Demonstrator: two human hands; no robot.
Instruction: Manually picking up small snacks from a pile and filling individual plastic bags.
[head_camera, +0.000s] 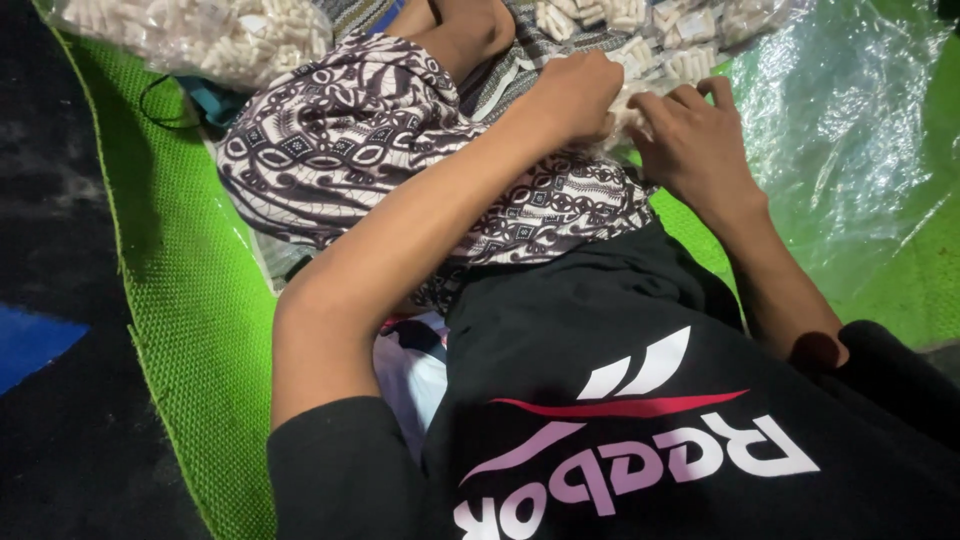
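1. Nearest, a black shirt (620, 400) was seen, with a patterned cloth (380, 150) draped over the raised knee, likely as a working rest.
2. Beyond it, the left hand (575, 95) was curled shut and the right hand (695, 140) half-closed, both pinching a small clear packet (625, 110) between them.
3. Farther off, packets of white pieces (640, 40) were piled within reach on the green mat (190, 300).
4. At far left, a large clear bag (200, 35) was lying.
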